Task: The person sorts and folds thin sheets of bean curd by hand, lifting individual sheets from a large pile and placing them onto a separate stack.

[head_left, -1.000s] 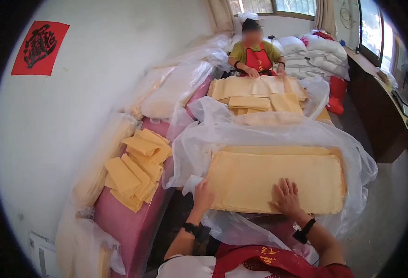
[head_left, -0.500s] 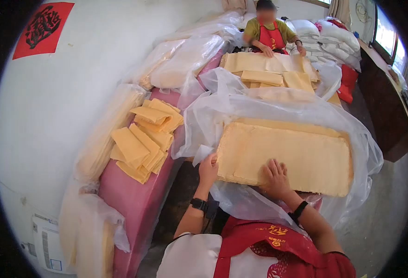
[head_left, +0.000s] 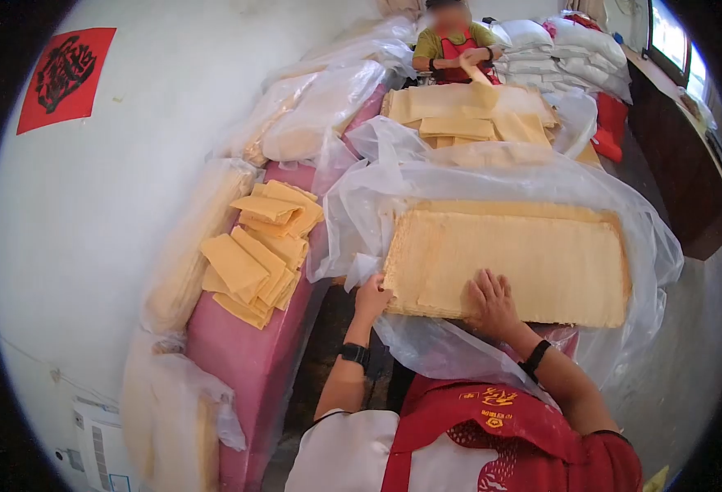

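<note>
A broad stack of thin pale-yellow tofu skin sheets (head_left: 533,254) lies in front of me, its edges rough and layered. My left hand (head_left: 372,300) is closed at the stack's near left corner, fingers and thumb pinching the edge of a sheet. Flat on the top sheet near the front edge rests my right hand (head_left: 493,303), fingers spread and holding nothing. Clear plastic film (head_left: 353,221) surrounds the stack and hangs down at the front.
Folded yellow sheets (head_left: 250,271) lie on a pink surface (head_left: 230,353) to my left, beside plastic-wrapped bundles (head_left: 201,238). Across from me a person (head_left: 457,49) in a red apron works at another sheet stack (head_left: 426,102). White sacks (head_left: 582,61) are piled behind.
My left hand stays at the corner and my right hand still lies flat on the stack. The person opposite has lifted a sheet and brought both hands together. The view has shifted slightly.
</note>
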Action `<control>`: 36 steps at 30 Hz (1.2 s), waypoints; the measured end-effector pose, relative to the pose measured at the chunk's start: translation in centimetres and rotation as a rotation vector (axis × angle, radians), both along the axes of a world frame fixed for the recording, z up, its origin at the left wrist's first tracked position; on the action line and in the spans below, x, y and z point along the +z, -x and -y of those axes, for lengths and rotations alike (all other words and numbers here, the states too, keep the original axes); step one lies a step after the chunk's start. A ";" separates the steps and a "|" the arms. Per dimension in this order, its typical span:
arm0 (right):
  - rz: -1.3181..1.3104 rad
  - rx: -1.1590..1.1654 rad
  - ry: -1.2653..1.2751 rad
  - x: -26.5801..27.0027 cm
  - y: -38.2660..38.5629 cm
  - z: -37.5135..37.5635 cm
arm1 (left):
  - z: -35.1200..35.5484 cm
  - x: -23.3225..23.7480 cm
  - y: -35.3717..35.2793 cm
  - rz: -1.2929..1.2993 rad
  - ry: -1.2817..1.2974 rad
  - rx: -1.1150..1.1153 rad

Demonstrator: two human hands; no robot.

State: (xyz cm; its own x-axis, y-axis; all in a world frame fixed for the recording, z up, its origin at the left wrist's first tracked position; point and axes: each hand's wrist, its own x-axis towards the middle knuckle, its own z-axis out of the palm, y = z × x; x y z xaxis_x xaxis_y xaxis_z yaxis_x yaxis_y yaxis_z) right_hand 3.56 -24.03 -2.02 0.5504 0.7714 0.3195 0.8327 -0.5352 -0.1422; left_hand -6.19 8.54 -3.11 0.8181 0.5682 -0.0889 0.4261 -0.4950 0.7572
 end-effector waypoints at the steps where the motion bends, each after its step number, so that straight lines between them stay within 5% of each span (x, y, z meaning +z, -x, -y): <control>1: -0.004 -0.004 -0.002 -0.1 0.0 0.0 | -0.3 -0.7 -0.3 -0.030 0.108 0.044; 5: -0.029 -0.003 -0.021 -0.8 -0.2 0.1 | -0.6 -0.7 -1.8 -0.112 -0.017 -0.006; 7: -0.057 -0.010 -0.016 -0.7 -0.5 0.2 | 0.3 1.5 -2.3 -0.025 0.413 -0.016; 8: -0.078 -0.003 -0.012 -0.5 -0.5 0.2 | 0.8 2.6 -2.7 -0.025 0.411 -0.024; 10: -0.108 -0.003 -0.003 -0.2 -0.2 0.2 | 2.0 3.8 -2.9 0.425 0.980 0.077; 14: -0.099 0.001 0.020 -0.1 -0.2 0.3 | 3.4 2.0 -4.2 0.614 1.115 0.052; 16: -0.090 -0.014 0.012 0.1 -0.6 0.2 | 4.5 -0.7 -4.0 0.761 1.384 0.335; 18: -0.086 -0.004 0.051 0.3 -0.2 0.4 | 5.2 1.0 -3.4 0.826 1.403 0.318; 20: -0.065 -0.018 0.064 0.2 -0.1 0.3 | 4.1 2.1 -3.2 0.766 1.718 0.165; 24: -0.021 -0.016 0.067 -0.2 -0.4 0.1 | 1.7 -0.3 -5.3 0.513 1.343 0.266; 27: -0.040 -0.028 0.077 -0.2 -0.3 0.3 | 3.4 1.2 -5.4 0.537 1.107 0.060; 29: -0.054 -0.030 0.072 0.0 -0.2 0.4 | 5.9 2.0 -5.6 0.351 0.689 -0.238; 31: -0.064 -0.019 0.072 0.1 -0.3 0.4 | 10.1 4.1 -5.6 0.510 0.081 -0.552; 36: -0.271 -0.034 -0.103 0.5 -0.8 0.0 | 15.6 5.1 -7.0 0.463 0.269 -0.528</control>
State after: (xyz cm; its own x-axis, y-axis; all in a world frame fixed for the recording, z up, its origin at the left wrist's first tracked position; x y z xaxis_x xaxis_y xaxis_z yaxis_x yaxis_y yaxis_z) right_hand 4.35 -24.06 -1.55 0.6513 0.7222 0.2331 0.7387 -0.5332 -0.4123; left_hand 0.77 -7.05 1.95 0.9634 0.0974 0.2497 -0.2077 -0.3177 0.9252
